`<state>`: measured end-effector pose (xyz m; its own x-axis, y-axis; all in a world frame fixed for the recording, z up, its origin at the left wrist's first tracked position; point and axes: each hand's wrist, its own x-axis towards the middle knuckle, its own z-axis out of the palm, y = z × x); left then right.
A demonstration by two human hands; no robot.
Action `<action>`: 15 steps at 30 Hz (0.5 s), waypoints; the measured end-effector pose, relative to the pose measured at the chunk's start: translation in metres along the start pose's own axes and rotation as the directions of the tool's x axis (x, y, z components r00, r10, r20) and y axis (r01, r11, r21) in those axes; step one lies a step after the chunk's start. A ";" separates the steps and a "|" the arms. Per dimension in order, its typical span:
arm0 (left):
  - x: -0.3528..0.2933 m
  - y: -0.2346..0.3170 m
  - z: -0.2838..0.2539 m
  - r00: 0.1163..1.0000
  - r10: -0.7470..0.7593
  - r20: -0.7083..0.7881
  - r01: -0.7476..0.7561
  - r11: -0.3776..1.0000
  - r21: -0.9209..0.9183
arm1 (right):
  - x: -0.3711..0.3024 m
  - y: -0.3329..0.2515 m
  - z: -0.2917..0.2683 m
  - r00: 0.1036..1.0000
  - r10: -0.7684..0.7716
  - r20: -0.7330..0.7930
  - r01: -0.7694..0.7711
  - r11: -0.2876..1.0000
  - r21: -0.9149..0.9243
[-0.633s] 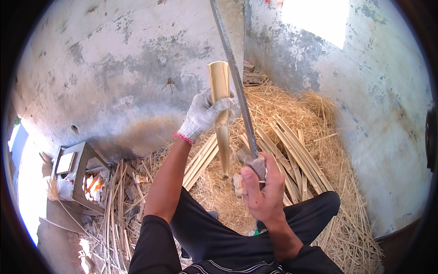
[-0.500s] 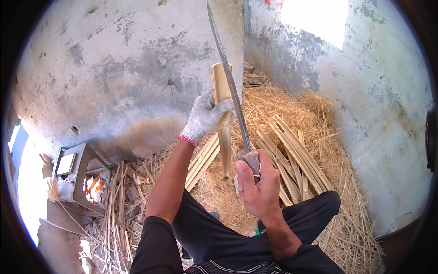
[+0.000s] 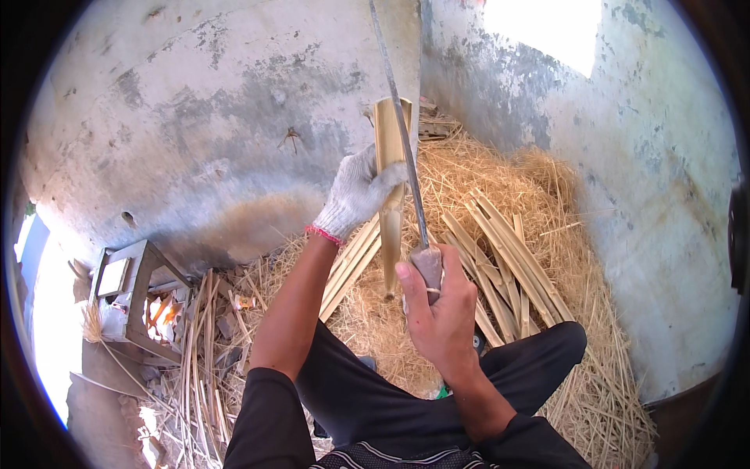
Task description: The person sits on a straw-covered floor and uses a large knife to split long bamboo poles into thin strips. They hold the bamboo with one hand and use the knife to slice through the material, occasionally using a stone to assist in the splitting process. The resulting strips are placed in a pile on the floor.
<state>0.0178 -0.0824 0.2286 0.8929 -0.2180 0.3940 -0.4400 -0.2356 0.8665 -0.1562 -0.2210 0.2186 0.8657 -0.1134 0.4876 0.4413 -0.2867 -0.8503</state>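
In a white knit glove with a pink cuff, my left hand (image 3: 355,191) grips a split bamboo piece (image 3: 387,137) around its middle. The bamboo stands nearly upright, its hollow inner face showing at the top. My bare right hand (image 3: 447,316) is closed around the handle of a long knife (image 3: 416,205), thumb along the grip. The thin blade points up and slightly left, passing in front of the bamboo's upper part. Whether the blade touches the bamboo, I cannot tell.
Split bamboo strips (image 3: 523,266) lie on straw-like shavings (image 3: 508,172) to the right, and more strips (image 3: 351,270) lie behind my left forearm. A wooden stool (image 3: 141,273) stands at the left, near long thin strips (image 3: 205,359). Worn walls (image 3: 234,102) rise beyond.
The bamboo has shifted slightly right and up with my left hand. The knife's blade now crosses the bamboo's upper part and looks narrower, while my right hand has stayed nearly in place.
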 end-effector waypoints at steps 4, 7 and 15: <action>0.003 -0.003 -0.003 1.000 0.016 -0.008 -0.016 1.000 0.008 | 0.002 0.007 -0.003 0.992 0.087 0.087 -0.099 0.984 0.146; 0.003 -0.013 -0.005 0.991 0.130 -0.010 -0.130 0.991 0.016 | 0.001 0.004 -0.019 0.931 0.225 0.287 -0.350 0.768 0.535; 0.004 -0.002 0.001 0.995 0.099 0.007 -0.099 0.994 -0.041 | -0.010 0.003 -0.010 0.997 -0.070 0.019 0.064 0.975 0.214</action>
<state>0.0225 -0.0840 0.2280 0.8441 -0.2471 0.4759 -0.5217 -0.1735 0.8353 -0.1662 -0.2305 0.2136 0.8370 -0.0745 0.5421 0.5365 -0.0833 -0.8398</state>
